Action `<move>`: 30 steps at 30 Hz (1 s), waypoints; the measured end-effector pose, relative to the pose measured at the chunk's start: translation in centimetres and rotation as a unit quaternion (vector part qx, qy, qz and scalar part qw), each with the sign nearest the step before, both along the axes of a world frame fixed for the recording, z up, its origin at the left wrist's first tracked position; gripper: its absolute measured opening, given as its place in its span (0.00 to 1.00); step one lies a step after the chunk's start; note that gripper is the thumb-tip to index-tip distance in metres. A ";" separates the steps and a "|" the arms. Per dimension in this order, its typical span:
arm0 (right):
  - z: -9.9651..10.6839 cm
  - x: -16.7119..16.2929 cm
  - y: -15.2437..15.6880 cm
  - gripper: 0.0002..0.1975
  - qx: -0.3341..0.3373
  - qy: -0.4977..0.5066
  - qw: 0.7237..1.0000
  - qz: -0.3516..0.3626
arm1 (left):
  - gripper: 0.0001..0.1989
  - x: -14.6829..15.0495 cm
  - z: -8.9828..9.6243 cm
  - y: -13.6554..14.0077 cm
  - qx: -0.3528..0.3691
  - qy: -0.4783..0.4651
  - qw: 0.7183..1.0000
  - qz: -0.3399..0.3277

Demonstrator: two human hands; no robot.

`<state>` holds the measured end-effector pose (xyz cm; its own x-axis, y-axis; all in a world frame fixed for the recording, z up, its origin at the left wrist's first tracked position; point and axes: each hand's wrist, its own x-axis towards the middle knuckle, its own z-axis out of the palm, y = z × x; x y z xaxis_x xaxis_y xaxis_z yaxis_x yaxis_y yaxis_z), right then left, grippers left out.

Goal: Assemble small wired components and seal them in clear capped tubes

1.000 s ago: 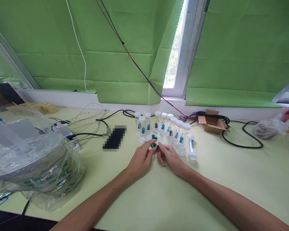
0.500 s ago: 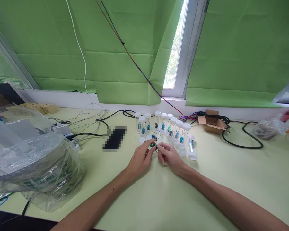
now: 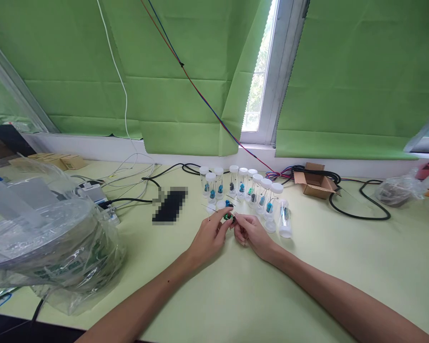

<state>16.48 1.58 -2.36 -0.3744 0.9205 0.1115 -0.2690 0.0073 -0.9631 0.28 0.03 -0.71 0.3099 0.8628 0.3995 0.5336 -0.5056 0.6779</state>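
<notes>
Head view: the left hand (image 3: pixel 209 234) pinches a small green piece (image 3: pixel 227 216) between thumb and forefinger, low over the middle of the table (image 3: pixel 218 290). The right hand (image 3: pixel 252 229) has its thumb and forefinger drawn together at the piece's dark end, and they appear to pinch it too; its other fingers are curled in. With so little to grip, the piece could slip out if either pinch loosens, or its thin legs could bend if the hands pull unevenly. A forward nudge of the left hand could push the blue piece (image 3: pixel 229 204) just beyond the fingers, or tip the capped tubes (image 3: pixel 212 193) behind it. On the right, a stray knuckle might knock the standing tubes (image 3: pixel 269 202) or set the lying tube (image 3: pixel 285 220) rolling.

As for what is hard to see, a clear plastic bag (image 3: pixel 93 267) at the left blurs its contents and runs off the edge. A dark patch (image 3: pixel 169 205) is pixelated past naming. Fingers cover much of the green piece, so how its parts join cannot be told. Both forearms are cut off at the bottom.
</notes>
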 end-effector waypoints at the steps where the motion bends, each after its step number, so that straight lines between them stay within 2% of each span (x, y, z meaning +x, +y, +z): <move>1: 0.0 0.0 0.0 0.24 0.001 -0.005 1.000 -0.002 | 0.19 0.0 0.0 0.0 0.001 0.002 1.000 -0.002; 6: -0.1 -0.2 0.0 0.30 0.015 -0.036 0.999 -0.010 | 0.19 0.0 0.0 0.0 0.008 0.002 1.000 -0.006; 12: 0.1 -0.1 -0.2 0.19 0.007 -0.009 1.000 -0.006 | 0.20 0.1 0.5 -0.1 -0.002 -0.007 1.000 0.022; 16: 0.2 0.1 -0.3 0.18 0.013 -0.004 1.000 0.006 | 0.20 0.1 0.6 -0.1 -0.002 -0.004 1.000 0.021; 30: -0.1 0.0 -0.1 0.26 0.011 -0.024 1.000 -0.003 | 0.20 0.0 0.1 0.1 0.001 0.005 1.000 -0.008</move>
<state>16.50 1.51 -2.45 -0.3734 0.9207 0.1138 -0.2223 0.0303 -0.9745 0.23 0.09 -0.60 0.3268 0.8569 0.3987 0.5320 -0.5155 0.6718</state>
